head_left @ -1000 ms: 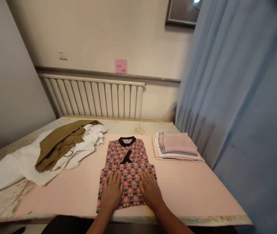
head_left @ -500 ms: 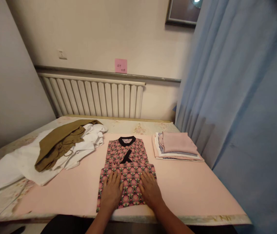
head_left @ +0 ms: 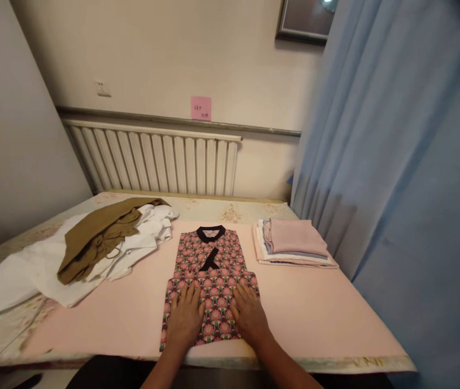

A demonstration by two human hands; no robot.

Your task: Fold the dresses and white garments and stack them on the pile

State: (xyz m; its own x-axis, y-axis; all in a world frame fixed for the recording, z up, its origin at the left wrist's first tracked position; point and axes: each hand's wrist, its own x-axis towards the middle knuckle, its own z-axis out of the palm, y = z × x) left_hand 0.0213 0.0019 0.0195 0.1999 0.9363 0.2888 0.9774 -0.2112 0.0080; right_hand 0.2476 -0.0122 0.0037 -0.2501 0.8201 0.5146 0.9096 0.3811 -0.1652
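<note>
A folded floral shirt [head_left: 218, 305] with a black collar lies in front of me, collar pointing away. Its lower part is doubled up over the front, just below a black strip of trim. My left hand [head_left: 185, 316] rests flat on the left side of the folded part, fingers stretched out. On the right side, my right hand [head_left: 250, 316] lies palm down, its fingers extended too. Both touch the cloth without gripping it. Beneath the shirt is a pink cloth [head_left: 303, 319] covering the table.
At the left is a loose heap of white garments [head_left: 63, 270] with a brown garment [head_left: 92, 237] on top. A stack of folded clothes [head_left: 297, 240] sits at the right. Beyond the table stands a radiator [head_left: 165, 159]; a blue curtain [head_left: 376, 162] hangs along the right side.
</note>
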